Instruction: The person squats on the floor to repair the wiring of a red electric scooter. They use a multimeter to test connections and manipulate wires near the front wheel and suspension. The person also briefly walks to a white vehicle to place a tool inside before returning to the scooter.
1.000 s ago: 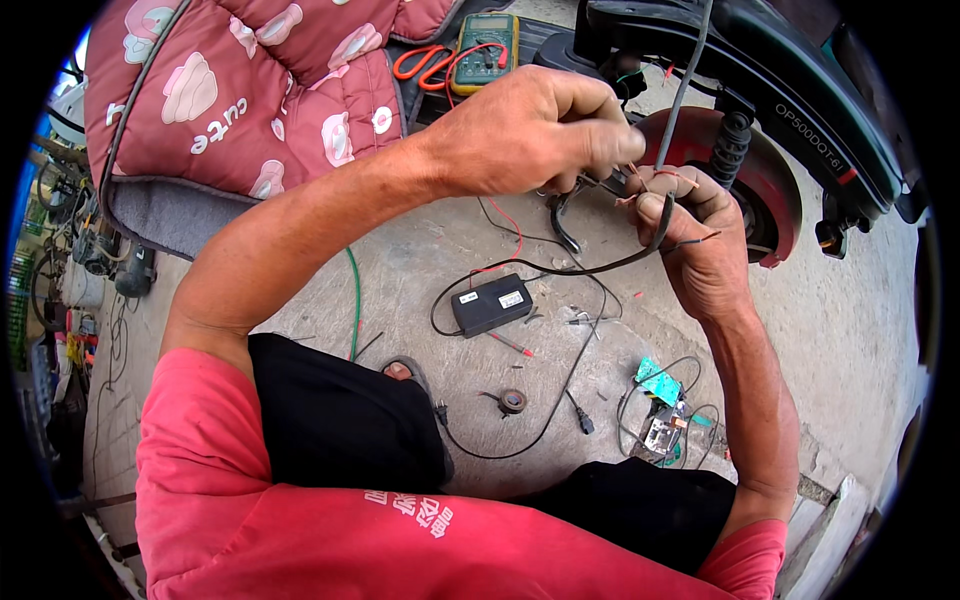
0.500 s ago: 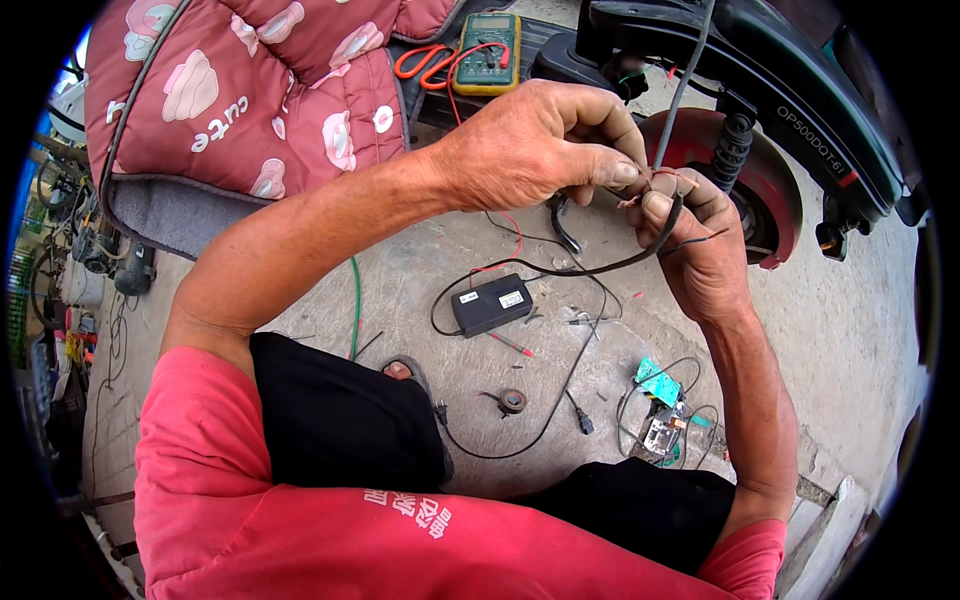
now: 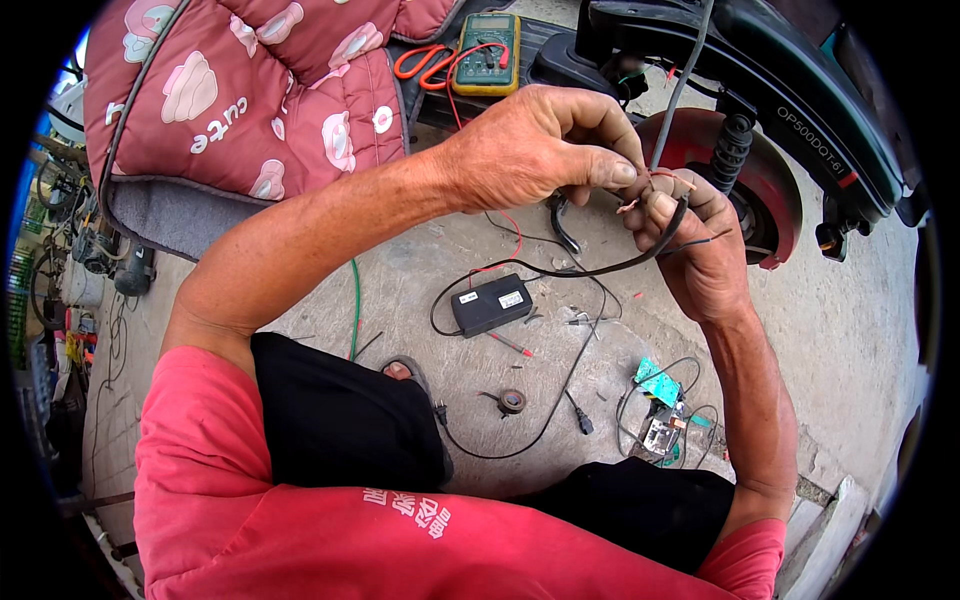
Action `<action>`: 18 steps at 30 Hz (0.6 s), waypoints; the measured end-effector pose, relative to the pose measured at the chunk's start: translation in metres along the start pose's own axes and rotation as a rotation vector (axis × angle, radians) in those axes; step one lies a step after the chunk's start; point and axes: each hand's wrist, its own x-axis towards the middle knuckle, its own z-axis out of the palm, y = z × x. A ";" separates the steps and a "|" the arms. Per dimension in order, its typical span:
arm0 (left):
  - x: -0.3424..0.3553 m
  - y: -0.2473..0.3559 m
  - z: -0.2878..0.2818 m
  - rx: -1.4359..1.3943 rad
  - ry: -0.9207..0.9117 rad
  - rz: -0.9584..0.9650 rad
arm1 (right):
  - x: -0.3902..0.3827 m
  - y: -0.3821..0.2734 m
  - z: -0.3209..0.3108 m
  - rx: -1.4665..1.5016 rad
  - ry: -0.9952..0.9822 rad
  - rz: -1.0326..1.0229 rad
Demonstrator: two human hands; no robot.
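Note:
My left hand (image 3: 565, 145) pinches thin wire ends between thumb and forefinger, at the lower end of a grey cable (image 3: 684, 90) that comes down from the top. Close against it, my right hand (image 3: 700, 235) is closed on a black cable (image 3: 668, 238), whose stripped strands meet the others at my fingertips. A red wire (image 3: 672, 176) and a dark loose wire (image 3: 705, 241) stick out by the right fingers. The black cable curves down to a black power adapter (image 3: 492, 304) on the concrete. Exactly how the strands are joined is hidden by my fingers.
A multimeter (image 3: 487, 55) with red leads lies beyond my left hand, by a pink quilted cover (image 3: 250, 100). An electric scooter (image 3: 780, 100) stands at far right. On the ground lie a tape roll (image 3: 512, 401), a power plug (image 3: 585, 424) and a circuit board (image 3: 660, 385).
My hands hold nearly the same place, with small finger shifts at the wire ends. The right thumb has moved slightly.

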 end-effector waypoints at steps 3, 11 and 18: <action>0.000 -0.001 0.000 -0.017 0.006 -0.005 | 0.001 0.002 -0.003 0.016 -0.012 -0.008; 0.005 0.003 -0.006 -0.007 -0.021 -0.050 | 0.000 0.000 -0.003 -0.017 -0.011 -0.001; 0.024 -0.006 0.006 -0.036 -0.032 -0.177 | -0.006 0.000 -0.012 -0.003 0.002 -0.006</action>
